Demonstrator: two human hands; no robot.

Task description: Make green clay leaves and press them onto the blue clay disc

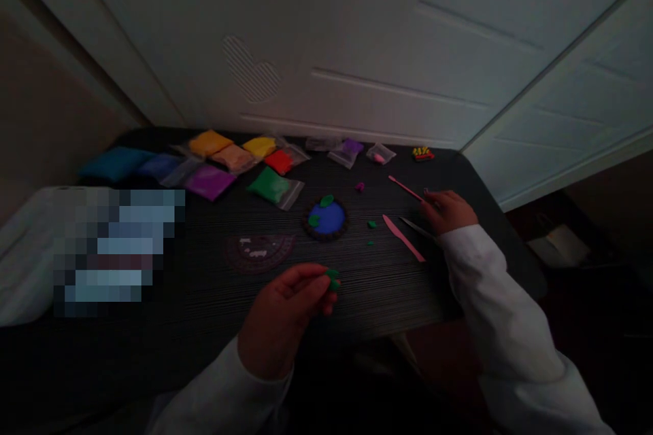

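My left hand (283, 316) pinches a small green clay piece (332, 279) between thumb and fingers, above the table's near part. At the right, my right hand (449, 211) has its fingers closed at the near end of a thin pink modelling tool (405, 188); the fingertips are partly hidden. Scissors (415, 225) lie just beneath that hand, partly covered by it. A pink plastic knife (403, 238) rests beside them. Between the hands sits a round blue clay disc (329, 219) with a dark brown rim and green leaf shapes (326, 201) on it.
Bags of coloured clay, including green (269, 185), purple (209, 181) and orange (210, 143), line the back left. A clear protractor (260, 253) lies left of the disc. Green scraps (372, 224) and a magenta bit (360, 187) are nearby. White panels (357, 34) stand behind the table.
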